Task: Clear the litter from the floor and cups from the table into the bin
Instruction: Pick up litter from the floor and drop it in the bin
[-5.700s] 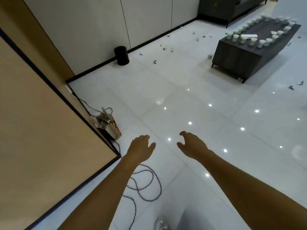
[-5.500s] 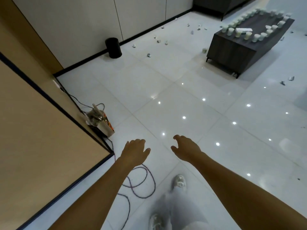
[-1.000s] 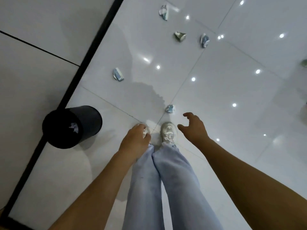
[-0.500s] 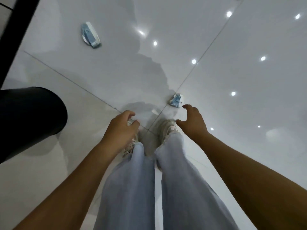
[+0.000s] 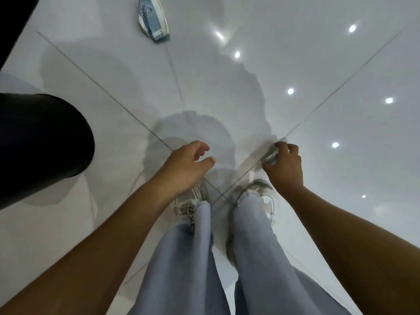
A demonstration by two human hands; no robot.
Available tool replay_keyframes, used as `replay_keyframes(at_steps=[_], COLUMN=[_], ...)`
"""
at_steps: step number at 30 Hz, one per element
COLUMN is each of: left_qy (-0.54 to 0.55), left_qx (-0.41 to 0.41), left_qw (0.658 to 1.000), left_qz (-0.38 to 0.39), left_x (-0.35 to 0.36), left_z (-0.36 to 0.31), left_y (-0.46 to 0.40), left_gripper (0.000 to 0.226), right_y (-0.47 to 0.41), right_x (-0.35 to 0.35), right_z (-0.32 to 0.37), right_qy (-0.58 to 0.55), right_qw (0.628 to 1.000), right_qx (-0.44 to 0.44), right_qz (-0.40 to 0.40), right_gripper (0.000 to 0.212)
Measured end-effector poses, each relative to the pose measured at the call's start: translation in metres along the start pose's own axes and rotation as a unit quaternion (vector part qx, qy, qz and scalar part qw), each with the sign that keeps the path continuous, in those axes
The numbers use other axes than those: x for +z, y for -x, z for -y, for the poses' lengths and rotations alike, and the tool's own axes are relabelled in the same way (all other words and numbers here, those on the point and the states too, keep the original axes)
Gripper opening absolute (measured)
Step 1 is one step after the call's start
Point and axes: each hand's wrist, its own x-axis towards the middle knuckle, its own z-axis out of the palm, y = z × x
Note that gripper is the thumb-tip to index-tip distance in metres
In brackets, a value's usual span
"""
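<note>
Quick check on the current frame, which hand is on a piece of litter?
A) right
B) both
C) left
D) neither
A: the right hand has its fingers curled around the crumpled litter at the floor, while the left hand hangs loosely curled and holds nothing.

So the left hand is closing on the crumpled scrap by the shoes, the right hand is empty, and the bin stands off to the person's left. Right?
Hands are swapped. In the head view the right hand grips the crumpled scrap by the shoes; the left hand is empty, fingers loosely curled. The bin does stand to the person's left.
</note>
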Motion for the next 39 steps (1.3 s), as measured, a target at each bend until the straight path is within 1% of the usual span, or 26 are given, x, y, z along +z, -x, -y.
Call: replay_keyframes(at_steps=[2, 4, 7, 11, 13, 16, 20, 24, 26, 30, 34, 39], left_qy=[0.007, 0.027, 0.081, 0.144, 0.17, 0.216, 0.25, 0.266, 0.283, 0.287, 0.298, 0.306], left_qx=[-0.004, -0.013, -0.035, -0.055, -0.059, -0.057, -0.054, -0.07, -0.075, -0.09, -0.101, -0.084], left_qw=[1.0, 1.0, 0.996, 0.988, 0.983, 0.974, 0.967, 0.961, 0.956, 0.952, 0.937, 0.926], left_qz=[0.005, 0.004, -0.014, -0.021, -0.024, -0.025, -0.006, 0.014, 0.008, -0.05, -0.154, -0.205], left_x=[0.001, 0.002, 0.004, 0.0, -0.007, -0.022, -0.046, -0.066, -0.075, -0.096, -0.124, -0.16], left_z=[0.003, 0.003, -0.002, -0.017, -0.025, -0.039, -0.054, -0.062, -0.064, -0.066, -0.062, -0.055], left_y=[-0.004, -0.005, 0.0, 0.025, 0.044, 0.073, 0.117, 0.153, 0.167, 0.188, 0.198, 0.188], left_gripper=[0.039, 0.038, 0.034, 0.036, 0.042, 0.05, 0.057, 0.052, 0.046, 0.032, 0.035, 0.038], right_y=[0.0, 0.004, 0.022, 0.067, 0.093, 0.129, 0.173, 0.205, 0.216, 0.231, 0.232, 0.207], right_x=[0.002, 0.001, -0.008, -0.033, -0.05, -0.076, -0.109, -0.132, -0.14, -0.157, -0.176, -0.188], right_z=[0.002, 0.008, 0.031, 0.076, 0.097, 0.12, 0.146, 0.167, 0.177, 0.2, 0.224, 0.256], right_qy=[-0.011, -0.028, -0.064, -0.105, -0.126, -0.119, -0.113, -0.101, -0.092, -0.069, -0.024, 0.01], right_qw=[1.0, 0.999, 0.992, 0.969, 0.956, 0.945, 0.936, 0.931, 0.931, 0.929, 0.938, 0.95], right_qx=[-0.001, -0.023, -0.099, -0.22, -0.258, -0.293, -0.311, -0.326, -0.328, -0.338, -0.32, -0.296], right_qz=[0.0, 0.014, 0.034, 0.045, 0.056, 0.084, 0.119, 0.129, 0.131, 0.135, 0.13, 0.097], right_gripper=[0.055, 0.056, 0.059, 0.065, 0.069, 0.078, 0.084, 0.085, 0.086, 0.088, 0.086, 0.078])
